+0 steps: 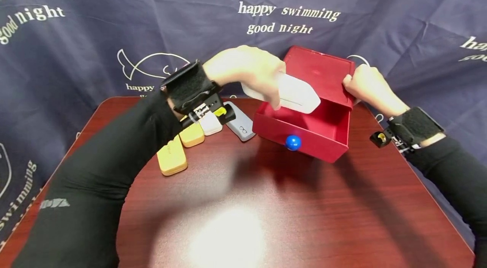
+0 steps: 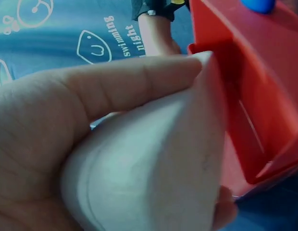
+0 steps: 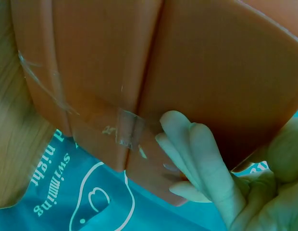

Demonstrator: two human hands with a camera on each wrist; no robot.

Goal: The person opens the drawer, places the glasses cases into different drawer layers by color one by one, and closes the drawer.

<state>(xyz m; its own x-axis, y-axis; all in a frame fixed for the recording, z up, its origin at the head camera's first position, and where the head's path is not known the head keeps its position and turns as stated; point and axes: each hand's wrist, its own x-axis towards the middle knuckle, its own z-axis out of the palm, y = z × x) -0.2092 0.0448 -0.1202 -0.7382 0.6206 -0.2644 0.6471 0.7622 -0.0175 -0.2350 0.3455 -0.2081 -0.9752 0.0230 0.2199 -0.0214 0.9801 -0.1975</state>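
A red box [image 1: 300, 130] with a blue knob [image 1: 293, 143] on its front stands on the table, its lid [image 1: 319, 73] raised. My left hand [image 1: 253, 71] grips a smooth white case [image 1: 298, 94] with a pointed end and a seam along its side, over the box's opening. In the left wrist view the fingers wrap round the white case [image 2: 139, 163], with the box's red interior [image 2: 264, 106] beyond it. The lid's right edge is pinched by my right hand [image 1: 367, 84]; the right wrist view shows its fingers [image 3: 206, 149] against the lid's back.
Left of the box lies a grey-blue case [image 1: 239, 122] with a glasses print. Beside it are a small white case [image 1: 210, 124] and two yellow cases, one nearer [image 1: 172, 158] and one farther [image 1: 192, 134]. A dark blue printed cloth [image 1: 213, 14] hangs behind the table [image 1: 182, 217].
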